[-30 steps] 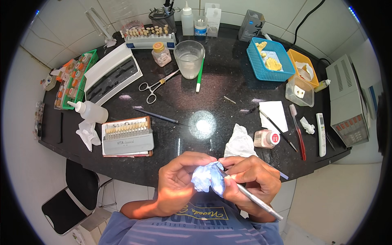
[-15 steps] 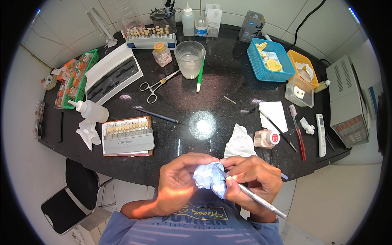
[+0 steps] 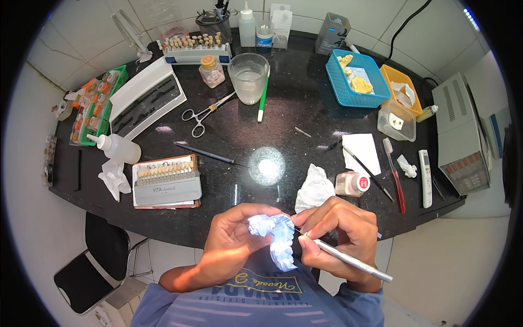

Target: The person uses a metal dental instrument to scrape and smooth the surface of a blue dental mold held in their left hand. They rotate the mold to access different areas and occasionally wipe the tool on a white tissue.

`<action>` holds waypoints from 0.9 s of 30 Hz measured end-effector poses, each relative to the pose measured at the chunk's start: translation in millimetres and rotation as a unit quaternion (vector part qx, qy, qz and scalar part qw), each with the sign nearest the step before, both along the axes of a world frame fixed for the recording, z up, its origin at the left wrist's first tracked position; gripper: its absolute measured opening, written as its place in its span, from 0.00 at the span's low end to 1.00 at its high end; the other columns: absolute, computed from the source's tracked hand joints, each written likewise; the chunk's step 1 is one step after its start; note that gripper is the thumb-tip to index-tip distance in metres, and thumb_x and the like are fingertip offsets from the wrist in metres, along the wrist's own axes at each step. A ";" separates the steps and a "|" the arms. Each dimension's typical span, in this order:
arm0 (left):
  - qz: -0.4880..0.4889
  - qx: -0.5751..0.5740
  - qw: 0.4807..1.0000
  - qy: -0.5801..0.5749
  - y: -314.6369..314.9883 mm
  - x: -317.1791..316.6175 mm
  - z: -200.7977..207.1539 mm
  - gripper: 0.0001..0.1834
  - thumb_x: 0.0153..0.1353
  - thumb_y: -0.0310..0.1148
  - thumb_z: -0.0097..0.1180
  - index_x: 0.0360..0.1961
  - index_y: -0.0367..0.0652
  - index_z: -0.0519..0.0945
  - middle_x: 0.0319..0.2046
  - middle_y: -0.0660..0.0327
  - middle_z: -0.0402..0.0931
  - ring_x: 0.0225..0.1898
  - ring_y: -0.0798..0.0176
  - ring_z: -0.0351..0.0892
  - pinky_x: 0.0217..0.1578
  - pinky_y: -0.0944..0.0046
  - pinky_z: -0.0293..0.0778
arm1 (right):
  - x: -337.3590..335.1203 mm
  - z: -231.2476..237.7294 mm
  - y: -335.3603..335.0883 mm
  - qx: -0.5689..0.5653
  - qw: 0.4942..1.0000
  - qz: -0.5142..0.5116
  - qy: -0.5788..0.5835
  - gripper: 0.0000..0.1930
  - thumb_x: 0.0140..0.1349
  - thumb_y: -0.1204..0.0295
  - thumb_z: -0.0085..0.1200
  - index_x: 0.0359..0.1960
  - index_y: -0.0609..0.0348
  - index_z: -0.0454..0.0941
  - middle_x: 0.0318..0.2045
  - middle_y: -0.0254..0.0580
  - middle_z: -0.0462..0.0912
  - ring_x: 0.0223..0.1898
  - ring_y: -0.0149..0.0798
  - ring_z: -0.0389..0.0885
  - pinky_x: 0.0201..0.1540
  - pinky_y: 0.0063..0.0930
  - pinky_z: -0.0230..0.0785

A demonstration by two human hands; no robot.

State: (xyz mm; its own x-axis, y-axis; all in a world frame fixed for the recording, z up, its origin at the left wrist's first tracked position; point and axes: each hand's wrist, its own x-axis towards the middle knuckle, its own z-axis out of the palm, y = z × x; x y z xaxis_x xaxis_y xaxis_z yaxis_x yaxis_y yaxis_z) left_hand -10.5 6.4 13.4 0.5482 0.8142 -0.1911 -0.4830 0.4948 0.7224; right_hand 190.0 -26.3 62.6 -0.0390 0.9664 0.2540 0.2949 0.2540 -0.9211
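While the left hand (image 3: 231, 240) curls its grip around a crumpled wad of pale tissue (image 3: 275, 234) just in front of the chest, the right hand (image 3: 340, 234) pinches a slim metal tool (image 3: 348, 260) like a pen, its tip meeting the tissue where the two hands come together below the near edge of the black bench (image 3: 305, 109). What lies inside the tissue is hidden. On the bench just beyond the hands sit another crumpled tissue (image 3: 315, 187) and a small pink-lidded jar (image 3: 352, 183); to the left lies a tray of tooth shade samples (image 3: 166, 181), with a white squeeze bottle (image 3: 115, 147) beside it. Farther back stand a clear plastic cup (image 3: 248, 77), a pair of scissors-like forceps (image 3: 204, 113), a blue basket (image 3: 356, 78) and an orange basket (image 3: 402, 90), well apart from the hands
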 end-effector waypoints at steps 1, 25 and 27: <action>-0.004 -0.011 1.000 -0.005 0.3 -0.4 0.7 0.21 0.60 0.26 0.67 0.52 0.34 0.75 0.49 0.44 0.80 0.51 0.51 0.82 0.56 0.51 0.78 | 1.4 -0.5 0.5 0.004 1.000 0.008 -0.003 0.10 0.46 0.82 0.68 0.26 0.60 0.77 0.27 0.47 0.84 0.34 0.41 0.89 0.31 0.28 0.77; -0.075 -0.065 0.995 0.003 5.7 -3.7 2.0 0.20 0.62 0.26 0.63 0.53 0.29 0.75 0.50 0.44 0.80 0.51 0.54 0.82 0.56 0.55 0.77 | 14.3 24.3 15.0 -0.045 0.990 0.087 -0.098 0.10 0.43 0.82 0.65 0.22 0.62 0.74 0.24 0.44 0.82 0.33 0.41 0.89 0.34 0.29 0.79; -0.081 -0.071 0.994 0.014 5.9 -3.9 3.2 0.20 0.62 0.26 0.63 0.53 0.29 0.75 0.50 0.44 0.79 0.51 0.55 0.82 0.56 0.55 0.77 | 16.0 24.6 16.1 -0.053 0.989 0.093 -0.101 0.09 0.43 0.82 0.65 0.22 0.62 0.74 0.23 0.44 0.82 0.33 0.41 0.89 0.34 0.29 0.79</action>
